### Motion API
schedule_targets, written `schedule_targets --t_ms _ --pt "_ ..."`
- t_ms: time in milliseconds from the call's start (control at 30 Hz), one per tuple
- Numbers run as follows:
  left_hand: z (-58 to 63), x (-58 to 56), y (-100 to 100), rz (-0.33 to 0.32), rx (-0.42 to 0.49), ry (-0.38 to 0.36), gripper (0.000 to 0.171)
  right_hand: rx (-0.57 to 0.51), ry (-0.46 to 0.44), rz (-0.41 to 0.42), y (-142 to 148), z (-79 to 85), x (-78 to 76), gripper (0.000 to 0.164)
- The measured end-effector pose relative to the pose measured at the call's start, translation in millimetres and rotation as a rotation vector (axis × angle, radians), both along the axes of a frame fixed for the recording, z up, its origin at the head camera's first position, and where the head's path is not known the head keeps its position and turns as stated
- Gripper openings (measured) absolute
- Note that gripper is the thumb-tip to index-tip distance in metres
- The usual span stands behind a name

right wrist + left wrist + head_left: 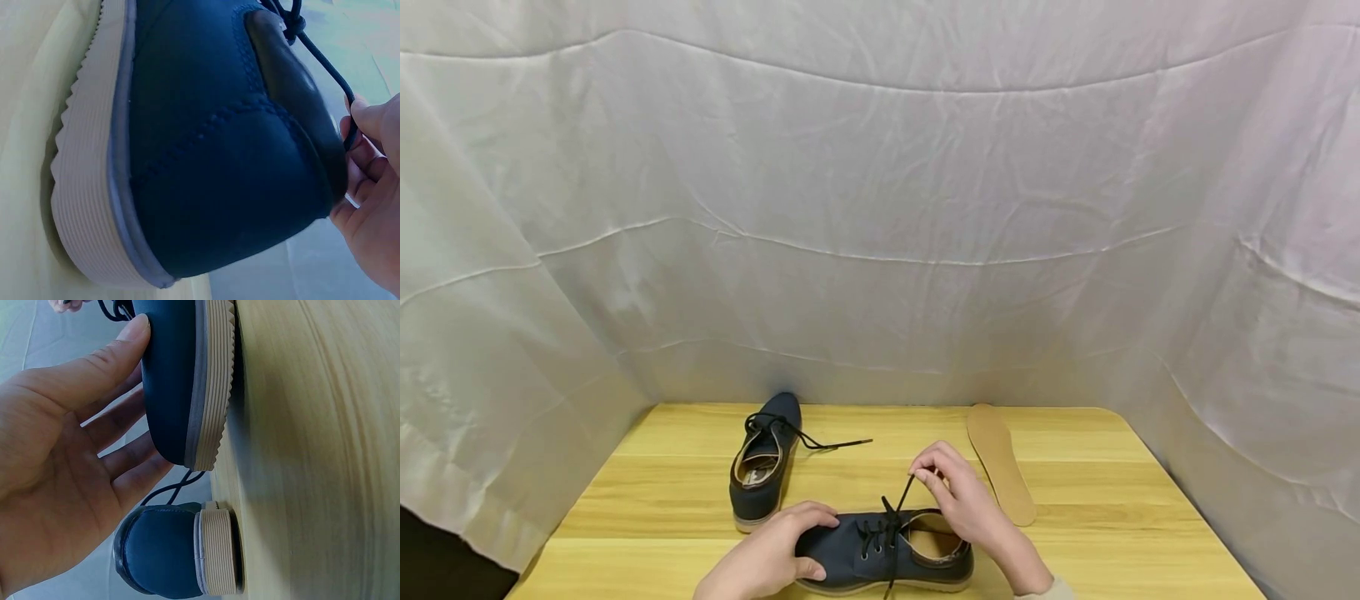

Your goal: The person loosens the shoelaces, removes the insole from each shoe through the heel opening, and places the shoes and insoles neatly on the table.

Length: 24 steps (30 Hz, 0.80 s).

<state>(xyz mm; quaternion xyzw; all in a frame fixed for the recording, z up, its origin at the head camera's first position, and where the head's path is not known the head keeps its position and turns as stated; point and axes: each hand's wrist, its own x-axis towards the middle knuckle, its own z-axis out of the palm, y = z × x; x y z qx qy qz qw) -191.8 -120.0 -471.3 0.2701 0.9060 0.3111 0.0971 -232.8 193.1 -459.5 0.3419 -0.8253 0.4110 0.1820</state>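
Observation:
A dark blue lace-up shoe lies lengthwise at the table's near edge, toe to the left. My left hand grips its toe, the thumb on one side and fingers round the other; in the left wrist view the thumb presses the upper. Above the shoe's opening, my right hand pinches one end of the black shoelace between thumb and fingers. The lace is drawn taut up from a knot on the shoe. Its other end hangs over the near side. A tan lining shows inside the opening.
A second dark blue shoe stands behind at the left, toe away, its black lace trailing right. Behind my right hand lies a tan insole. Grey cloth hangs round the back and sides of the wooden table.

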Motion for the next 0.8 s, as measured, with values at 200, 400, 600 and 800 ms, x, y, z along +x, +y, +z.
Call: schedule_targets --t_ms 200,400,600,800 --pt "-0.9 0.4 -1 -0.002 0.005 -0.007 0.050 -0.033 0.030 -0.038 4 2.1 -1.5 0.014" --pt "-0.8 0.0 0 0.001 0.002 -0.006 0.050 -0.076 0.043 -0.051 10 3.1 -5.0 0.012" --pt "-0.6 -1.0 0 0.000 0.006 -0.012 0.050 -0.142 0.084 -0.088 13 5.8 -7.2 0.016" --pt "-1.1 -1.7 -1 -0.007 0.010 -0.019 0.050 -0.199 0.081 -0.198 22 6.9 -11.2 0.013"
